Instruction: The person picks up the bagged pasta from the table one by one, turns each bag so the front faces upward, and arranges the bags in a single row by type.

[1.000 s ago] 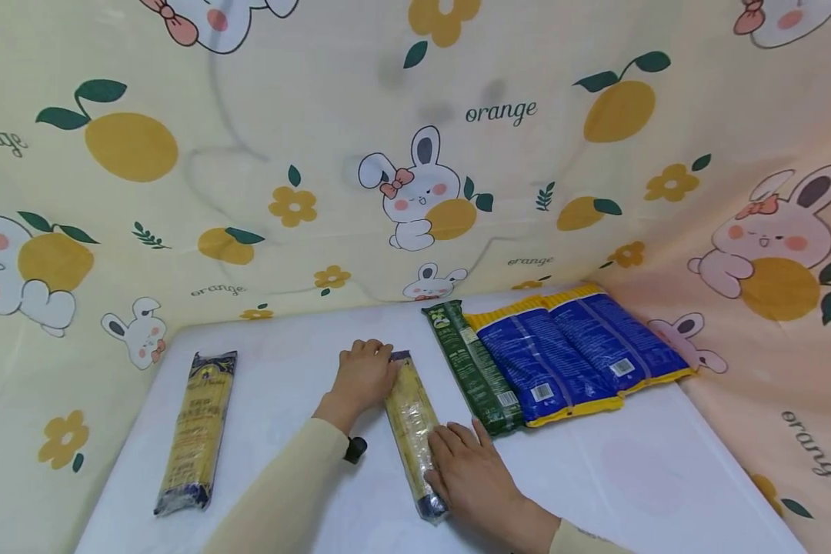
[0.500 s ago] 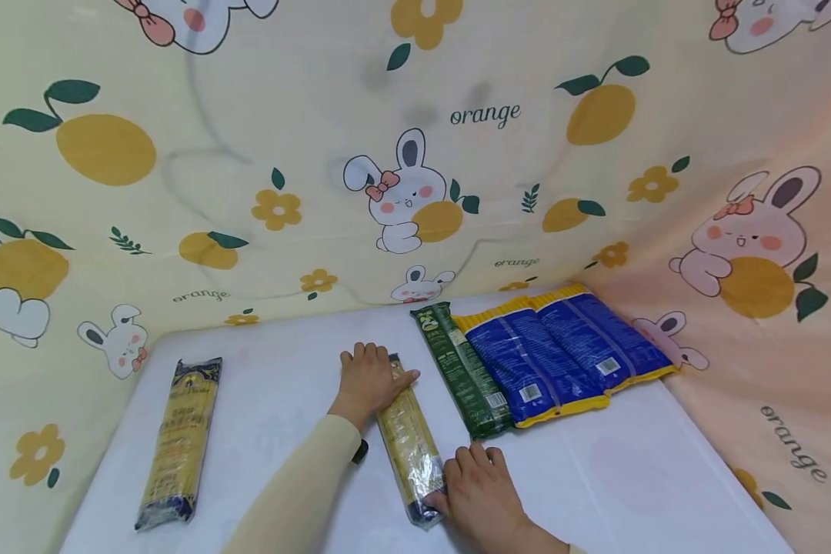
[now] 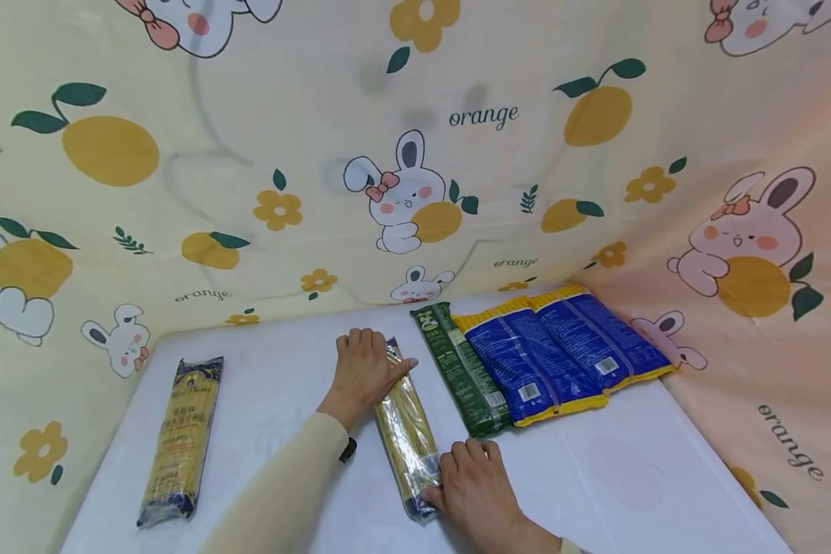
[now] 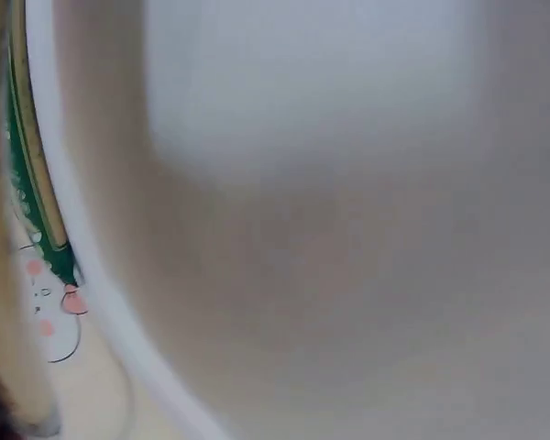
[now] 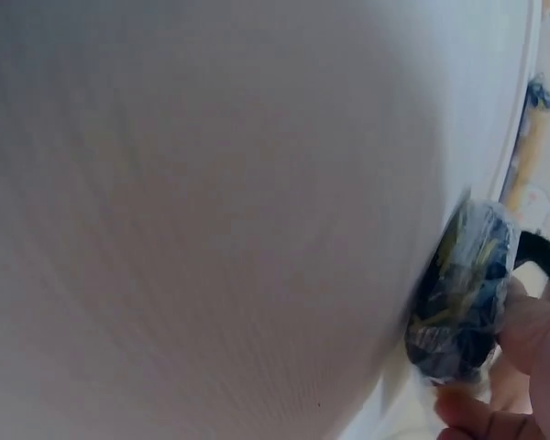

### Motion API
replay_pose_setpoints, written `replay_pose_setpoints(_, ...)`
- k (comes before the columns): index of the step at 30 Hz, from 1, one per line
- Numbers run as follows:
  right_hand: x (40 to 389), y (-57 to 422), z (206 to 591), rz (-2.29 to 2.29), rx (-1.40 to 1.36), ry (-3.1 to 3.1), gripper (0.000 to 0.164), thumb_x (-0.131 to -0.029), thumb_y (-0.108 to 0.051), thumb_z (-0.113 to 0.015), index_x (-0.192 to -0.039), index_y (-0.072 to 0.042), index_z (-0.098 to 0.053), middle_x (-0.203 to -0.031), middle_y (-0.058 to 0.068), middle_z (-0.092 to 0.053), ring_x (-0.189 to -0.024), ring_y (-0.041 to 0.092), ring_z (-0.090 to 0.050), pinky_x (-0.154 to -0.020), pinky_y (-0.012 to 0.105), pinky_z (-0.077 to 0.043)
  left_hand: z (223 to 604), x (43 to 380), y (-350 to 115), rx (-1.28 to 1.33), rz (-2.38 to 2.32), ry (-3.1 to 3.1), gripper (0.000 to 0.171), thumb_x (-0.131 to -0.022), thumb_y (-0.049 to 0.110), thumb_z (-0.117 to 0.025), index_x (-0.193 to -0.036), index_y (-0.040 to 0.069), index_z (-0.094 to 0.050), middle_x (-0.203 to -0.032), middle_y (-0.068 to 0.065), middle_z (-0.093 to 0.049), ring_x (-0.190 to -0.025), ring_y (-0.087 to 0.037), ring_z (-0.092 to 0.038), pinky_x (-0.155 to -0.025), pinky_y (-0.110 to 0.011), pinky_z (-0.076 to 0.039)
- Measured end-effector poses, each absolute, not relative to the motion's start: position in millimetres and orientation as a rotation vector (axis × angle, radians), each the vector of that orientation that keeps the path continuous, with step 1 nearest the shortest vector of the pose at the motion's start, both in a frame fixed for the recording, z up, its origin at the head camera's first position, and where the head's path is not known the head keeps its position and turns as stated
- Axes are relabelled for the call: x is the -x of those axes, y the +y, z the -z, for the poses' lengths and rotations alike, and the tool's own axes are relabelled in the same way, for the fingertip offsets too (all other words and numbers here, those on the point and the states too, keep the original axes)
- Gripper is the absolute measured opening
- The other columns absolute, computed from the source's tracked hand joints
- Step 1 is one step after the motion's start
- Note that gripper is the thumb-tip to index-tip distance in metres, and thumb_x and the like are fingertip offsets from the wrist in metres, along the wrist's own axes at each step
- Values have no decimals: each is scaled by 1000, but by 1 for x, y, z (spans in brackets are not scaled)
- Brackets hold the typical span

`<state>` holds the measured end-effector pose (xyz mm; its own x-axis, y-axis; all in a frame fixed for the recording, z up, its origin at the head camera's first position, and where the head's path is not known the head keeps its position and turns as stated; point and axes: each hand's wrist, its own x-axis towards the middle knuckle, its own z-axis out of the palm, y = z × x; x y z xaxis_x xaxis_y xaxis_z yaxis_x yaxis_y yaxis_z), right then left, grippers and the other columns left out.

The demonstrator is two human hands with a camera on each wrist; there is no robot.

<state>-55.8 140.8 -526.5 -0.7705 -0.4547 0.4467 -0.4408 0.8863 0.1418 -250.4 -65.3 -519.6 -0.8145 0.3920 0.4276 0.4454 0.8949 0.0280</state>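
Observation:
A clear, dark-blue-ended pack of spaghetti (image 3: pixel 408 423) lies slantwise between the hands in the middle of the head view. My left hand (image 3: pixel 362 373) grips its far end, thumb across the top. At the near end, my right hand (image 3: pixel 476 485) holds the right edge, its thumb on the wrapper. The right wrist view shows the blue end of this spaghetti pack (image 5: pixel 463 293) between thumb and fingers. A second, similar spaghetti pack (image 3: pixel 181 438) lies on the left of the white table, apart from both hands. The left hand's fingers are barely visible in its own wrist view.
To the right lie a long green pack (image 3: pixel 462 369) and two blue bags with yellow ends, a nearer blue bag (image 3: pixel 533 362) and a farther blue bag (image 3: pixel 599 338), side by side. A patterned cloth (image 3: pixel 305 154) rises behind the white table (image 3: pixel 270 415).
My right hand has moved from the side of the middle spaghetti pack to its near end. My left thumb now crosses the top, and the pack has shifted slightly away.

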Motion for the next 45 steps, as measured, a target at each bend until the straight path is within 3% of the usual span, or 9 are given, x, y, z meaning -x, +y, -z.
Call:
replay_pose_setpoints(5, 71, 140, 526, 9, -610, -2504, 63, -80, -70, -76, -75, -13, -48, -74, 0, -40, -74, 23, -46, -74, 44, -41, 500, 257, -74, 667, 246, -2393, 87, -101, 80, -22, -96, -1, -51, -91, -17, -50, -91, -37, -47, -83, -51, -34)
replay_pose_setpoints(8, 79, 140, 524, 5, -559, -2522, 67, -76, -73, -78, -73, -13, -48, -73, 0, -39, -75, 23, -45, -76, 44, -41, 488, 259, -76, 673, 275, -2303, 85, -101, 81, -21, -98, 0, -50, -93, -15, -49, -94, -36, -45, -85, -51, -33)
replay_pose_setpoints(11, 82, 139, 522, -37, -527, -2581, 66, -75, -72, -79, -72, -13, -49, -73, 0, -40, -76, 23, -45, -76, 44, -41, 478, 258, -76, 709, 312, -2233, 81, -101, 80, -25, -100, 3, -48, -96, -12, -48, -96, -34, -43, -89, -51, -32)
replay_pose_setpoints(16, 81, 133, 518, -202, -503, -2721, 53, -82, -59, -82, -76, -14, -57, -75, -3, -44, -79, 20, -46, -78, 42, -39, 461, 251, -70, 773, 324, -2191, 75, -102, 78, -32, -102, 5, -47, -101, -11, -49, -101, -33, -43, -92, -51, -31)
replay_pose_setpoints(24, 95, 140, 513, -239, -518, -2521, 49, -75, -40, -94, -79, -12, -54, -76, 0, -46, -78, 25, -48, -76, 43, -38, 416, 230, -46, 659, 421, -2340, 58, -98, 56, -68, -112, 1, -53, -118, -15, -55, -111, -33, -41, -91, -50, -30)
replay_pose_setpoints(27, 101, 145, 514, -203, -520, -2482, 49, -76, -35, -94, -81, -10, -53, -77, 4, -47, -80, 30, -50, -77, 45, -37, 400, 221, -37, 583, 448, -2380, 57, -99, 57, -67, -112, 3, -57, -120, -15, -53, -112, -34, -41, -90, -50, -29)
replay_pose_setpoints(35, 100, 150, 520, -107, -522, -2471, 51, -76, -36, -93, -82, -8, -51, -77, 6, -45, -78, 32, -47, -75, 46, -36, 393, 211, -23, 465, 267, -2350, 59, -101, 64, -58, -106, 6, -59, -103, -13, -56, -103, -35, -46, -86, -53, -29)
replay_pose_setpoints(40, 99, 149, 523, -121, -545, -2436, 51, -79, -41, -89, -80, -9, -50, -75, 6, -43, -76, 32, -47, -74, 47, -38, 395, 213, -25, 493, 248, -2326, 43, -107, 46, -57, -106, 4, -60, -103, -14, -59, -100, -36, -50, -87, -54, -34)
replay_pose_setpoints(45, 97, 149, 523, -141, -571, -2415, 47, -98, -51, -65, -80, -10, -52, -76, 6, -47, -79, 31, -51, -77, 48, -41, 394, 215, -42, 564, 377, -2440, 36, -108, 36, -60, -114, 0, -62, -107, -17, -61, -101, -36, -53, -92, -57, -35)
